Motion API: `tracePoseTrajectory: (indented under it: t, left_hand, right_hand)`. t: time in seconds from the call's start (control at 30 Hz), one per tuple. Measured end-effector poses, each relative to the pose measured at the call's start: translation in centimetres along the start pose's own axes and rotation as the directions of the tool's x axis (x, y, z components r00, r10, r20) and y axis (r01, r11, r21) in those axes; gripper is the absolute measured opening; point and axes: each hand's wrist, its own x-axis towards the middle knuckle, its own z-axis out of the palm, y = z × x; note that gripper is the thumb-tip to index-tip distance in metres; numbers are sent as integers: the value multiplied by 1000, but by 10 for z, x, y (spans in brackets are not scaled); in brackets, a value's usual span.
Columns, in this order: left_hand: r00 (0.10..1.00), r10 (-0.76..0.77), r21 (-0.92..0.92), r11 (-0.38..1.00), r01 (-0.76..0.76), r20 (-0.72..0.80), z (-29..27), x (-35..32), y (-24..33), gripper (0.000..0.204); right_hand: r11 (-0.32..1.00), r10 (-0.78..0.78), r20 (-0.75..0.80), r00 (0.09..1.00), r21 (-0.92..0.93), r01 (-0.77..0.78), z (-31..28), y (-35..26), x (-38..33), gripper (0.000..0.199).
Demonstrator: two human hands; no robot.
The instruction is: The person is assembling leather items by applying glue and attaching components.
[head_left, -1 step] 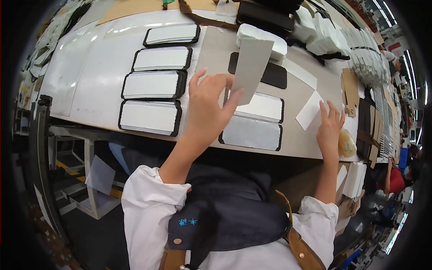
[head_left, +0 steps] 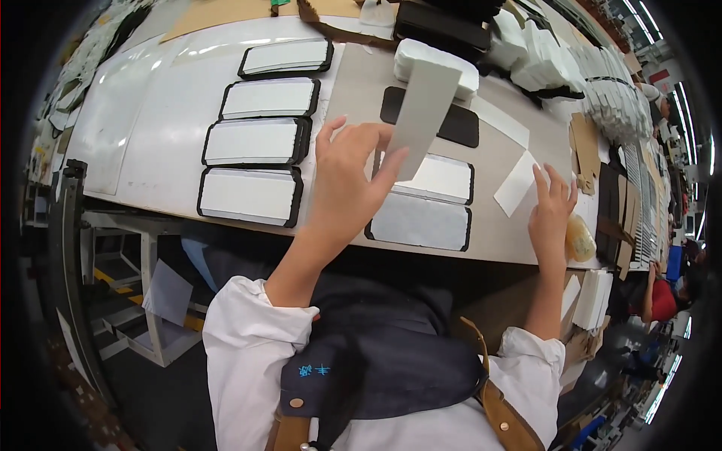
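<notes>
My left hand (head_left: 347, 169) pinches a stiff pale-grey rectangular card (head_left: 426, 109) by its lower end, between thumb and fingers. The card stands raised and tilted above the table, covering part of what lies behind it. My right hand (head_left: 550, 207), fingers apart and curved, hovers at the right beside a loose white card (head_left: 517, 185). Beneath the raised card lies a black rounded panel (head_left: 460, 125). Closer to me are a black-edged panel with a white card on it (head_left: 449, 177) and another with a greyish face (head_left: 421, 222).
Several black-edged panels topped with white cards (head_left: 248, 197) form a column at the left. A white padded stack (head_left: 459, 71) and black stacked pieces (head_left: 440, 34) stand at the back. A yellowish roll (head_left: 580, 239) sits near the right edge. Metal frame legs (head_left: 153, 301) show below left.
The card in my left hand has tilted slightly, its top edge turning a little to the right. My right hand has barely moved.
</notes>
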Motion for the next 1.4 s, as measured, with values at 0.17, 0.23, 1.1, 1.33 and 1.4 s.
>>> tracePoseTrajectory:
  t: [0.17, 0.23, 1.1, 1.33, 1.4]
  left_hand:
    - [945, -46, -156, 983, 101, 324, -1, -4, -2, 15]
    - [912, -40, -183, 975, 124, 408, -2, -6, -3, 17]
    - [975, -109, 242, 968, 60, 194, -16, -87, -18, 32]
    - [973, -118, 247, 967, 67, 196, -16, -87, -17, 32]
    - [971, -133, 248, 965, 82, 199, -16, -87, -17, 31]
  right_hand:
    - [834, -181, -299, 937, 459, 307, -33, -68, 26, 68]
    - [800, -265, -252, 931, 481, 358, -45, -93, 36, 80]
    - [751, -340, 30, 940, 610, 252, -15, -99, 6, 59]
    - [761, -359, 31, 933, 588, 273, -14, -100, 7, 60]
    - [763, -361, 32, 932, 585, 275, -14, -100, 8, 60]
